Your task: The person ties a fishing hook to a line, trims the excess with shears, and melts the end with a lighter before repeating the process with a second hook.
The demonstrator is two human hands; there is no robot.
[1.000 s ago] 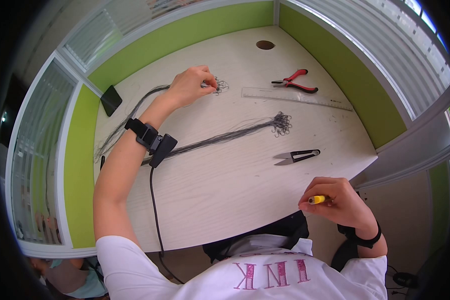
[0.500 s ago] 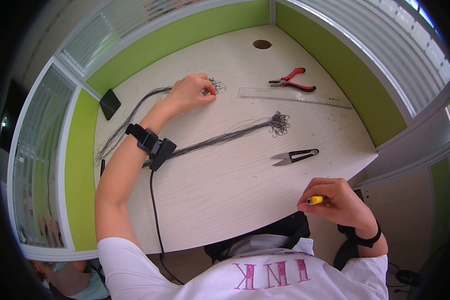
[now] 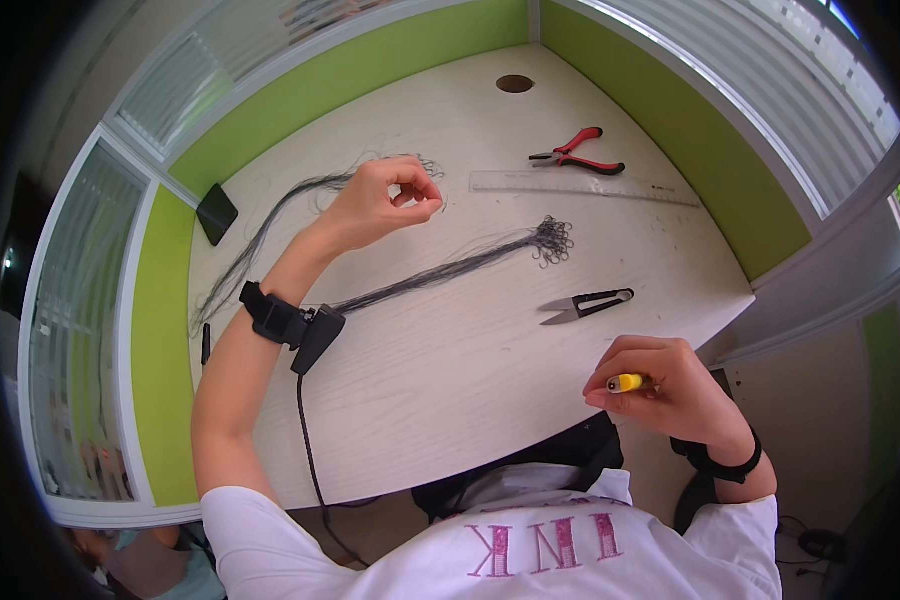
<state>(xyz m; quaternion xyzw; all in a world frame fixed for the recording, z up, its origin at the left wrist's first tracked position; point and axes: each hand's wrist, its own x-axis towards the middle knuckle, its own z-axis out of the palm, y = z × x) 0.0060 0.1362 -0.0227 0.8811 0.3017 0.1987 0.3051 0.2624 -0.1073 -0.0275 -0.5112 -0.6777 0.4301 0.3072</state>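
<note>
My left hand [image 3: 385, 205] is raised over the table with thumb and forefinger pinched together. A tiny dark curved bit shows at the fingertips, too small to name for sure. Behind that hand lies a bundle of dark lines [image 3: 270, 220], its hooked end partly hidden by the fingers. A second bundle of dark lines [image 3: 440, 274] stretches across the middle, ending in a cluster of fish hooks [image 3: 552, 242]. At the table's front right edge, my right hand [image 3: 675, 390] is closed around a yellow lighter [image 3: 627, 383], its metal top facing left.
Thread snips [image 3: 587, 304] lie between the hooks and my right hand. Farther back are a clear ruler [image 3: 580, 186] and red-and-black pliers [image 3: 580, 154]. A dark phone-like slab [image 3: 217, 214] leans at the left partition. A cable [image 3: 306, 430] runs down from my left wrist device.
My left hand has lifted away from the rear hooks and come slightly nearer. My right hand, still holding the lighter, has moved slightly up and left.
</note>
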